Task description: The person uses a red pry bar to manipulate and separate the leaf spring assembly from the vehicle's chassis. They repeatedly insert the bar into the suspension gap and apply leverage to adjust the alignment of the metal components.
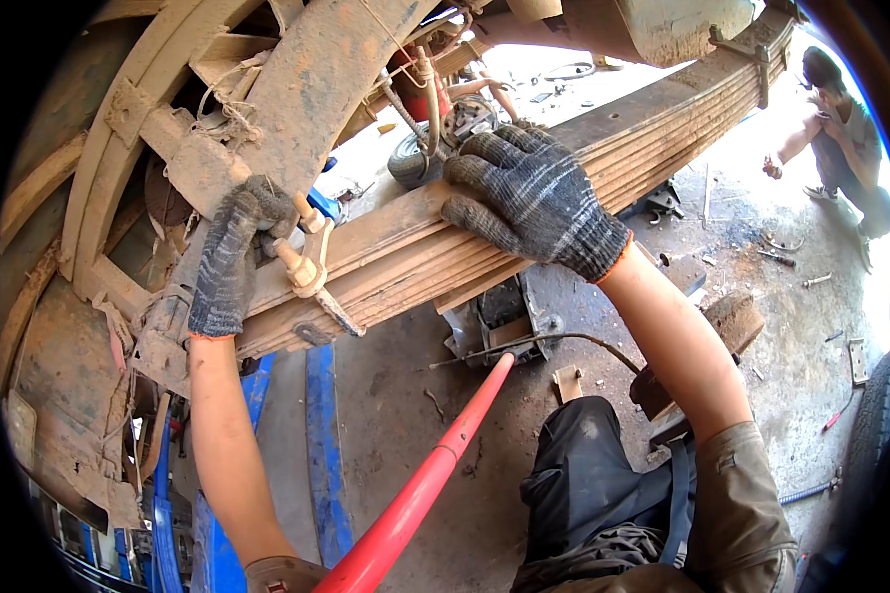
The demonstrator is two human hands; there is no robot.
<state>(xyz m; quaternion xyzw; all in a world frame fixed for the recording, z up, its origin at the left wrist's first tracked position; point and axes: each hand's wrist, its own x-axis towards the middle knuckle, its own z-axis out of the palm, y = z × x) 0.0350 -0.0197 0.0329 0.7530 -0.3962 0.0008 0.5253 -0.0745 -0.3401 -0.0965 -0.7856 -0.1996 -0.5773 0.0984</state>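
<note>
Spring (435, 259) runs diagonally from your left up to the upper right, a stack of rusty leaves under the truck frame (326, 89). Your right hand (539, 193), gloved, lies over the spring's top, fingers bent; can't tell whether that grip is clenched or just resting. Your left hand (235, 247), gloved too, is curled at the spring's left end, beside the bolts (309, 274); what the left grip has hold of is hidden, can't tell. U-bolt (432, 109) stands upright just past your right fingers.

Containers: dusty tank-like body (687, 30) at the top, closed from here, contents can't be seen. Red bucket-like thing (420, 104) behind the U-bolt, partly covered, inside not visible.

Below the spring, jack (524, 326) on the floor (396, 415); red pole (425, 484) slants from it toward you. Blue rails (324, 445) lie lower left. Tools (776, 257) scattered on the floor at right, tyre (875, 415) at the right edge. Another person (845, 148) crouches upper right, well apart from your hands.
</note>
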